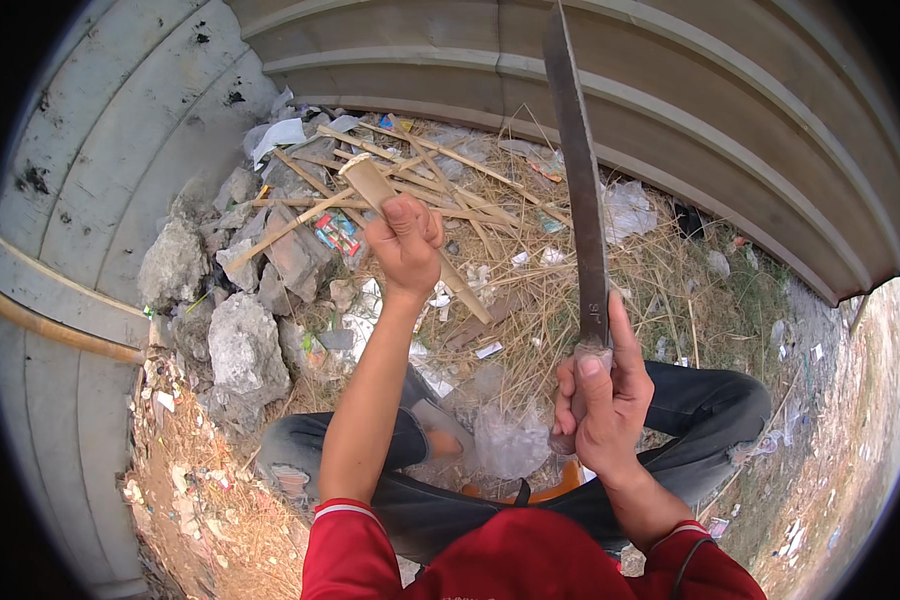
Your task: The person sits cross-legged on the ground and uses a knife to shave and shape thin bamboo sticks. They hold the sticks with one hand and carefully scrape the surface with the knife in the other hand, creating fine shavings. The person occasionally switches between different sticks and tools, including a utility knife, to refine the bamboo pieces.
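Observation:
My left hand (407,247) is wrapped round a flat, pale piece of split bamboo (369,184). Its broad end sticks up past my thumb toward the upper left, and its narrower end slants down to the right. In my right hand (610,405) a machete (582,180) is gripped by its handle, my index finger stretched along the base of the blade. The long dark blade points up and away from me, apart from the bamboo. Beyond my left hand, several thin bamboo strips (475,205) lie crossed in a pile.
Broken concrete lumps (245,345) are heaped at left beside a grey panel wall (100,150). A ribbed metal wall (690,110) closes the far side. Dry grass, a plastic bag (510,440) and litter cover the ground. My bent legs (705,410) frame the near side.

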`<state>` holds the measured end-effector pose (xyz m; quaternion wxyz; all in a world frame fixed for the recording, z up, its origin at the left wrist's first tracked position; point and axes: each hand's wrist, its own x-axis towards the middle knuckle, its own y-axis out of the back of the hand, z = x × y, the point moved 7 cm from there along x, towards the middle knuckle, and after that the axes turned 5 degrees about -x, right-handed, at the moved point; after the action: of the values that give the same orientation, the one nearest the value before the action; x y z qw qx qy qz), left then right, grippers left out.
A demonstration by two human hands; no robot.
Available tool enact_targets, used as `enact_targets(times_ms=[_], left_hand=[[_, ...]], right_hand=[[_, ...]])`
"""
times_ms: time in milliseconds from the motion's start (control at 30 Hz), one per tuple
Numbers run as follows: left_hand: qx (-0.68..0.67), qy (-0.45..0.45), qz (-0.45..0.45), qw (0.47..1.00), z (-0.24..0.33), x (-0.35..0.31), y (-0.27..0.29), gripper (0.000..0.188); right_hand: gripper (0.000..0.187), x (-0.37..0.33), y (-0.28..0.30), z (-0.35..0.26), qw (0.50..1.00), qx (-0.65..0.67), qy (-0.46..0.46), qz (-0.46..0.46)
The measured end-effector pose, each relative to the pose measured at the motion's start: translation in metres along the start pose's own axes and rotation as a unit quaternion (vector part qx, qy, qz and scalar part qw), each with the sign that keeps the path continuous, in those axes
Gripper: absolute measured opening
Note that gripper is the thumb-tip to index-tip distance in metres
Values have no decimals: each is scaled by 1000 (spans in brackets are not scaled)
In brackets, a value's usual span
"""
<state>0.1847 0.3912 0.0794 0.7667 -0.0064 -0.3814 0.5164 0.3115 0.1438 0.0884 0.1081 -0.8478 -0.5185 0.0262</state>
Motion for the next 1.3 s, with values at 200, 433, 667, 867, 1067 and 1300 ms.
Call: enact_targets(times_ms=[200,433,667,867,1067,1300], left_hand=[[-4,9,-2,1000,-8,2,-8,57],[-13,9,-6,1000,-10,2,-13,56],[-15,11,-5,1000,-16,7,-12,55],[-3,-3,33,999,-9,15,10,56],[45,11,63,997,-2,14,29,62],[-6,17,6,1000,-10,11,-3,58]], right_hand=[[60,-44,9,75,995,-60,-71,-28],[58,-6,4,28,995,-21,-96,-24],[61,-40,7,56,985,-108,129,-31],[56,-50,57,151,913,-49,-405,-16],[54,0,37,0,997,9,0,70],[54,-52,4,85,996,-46,-68,-36]])
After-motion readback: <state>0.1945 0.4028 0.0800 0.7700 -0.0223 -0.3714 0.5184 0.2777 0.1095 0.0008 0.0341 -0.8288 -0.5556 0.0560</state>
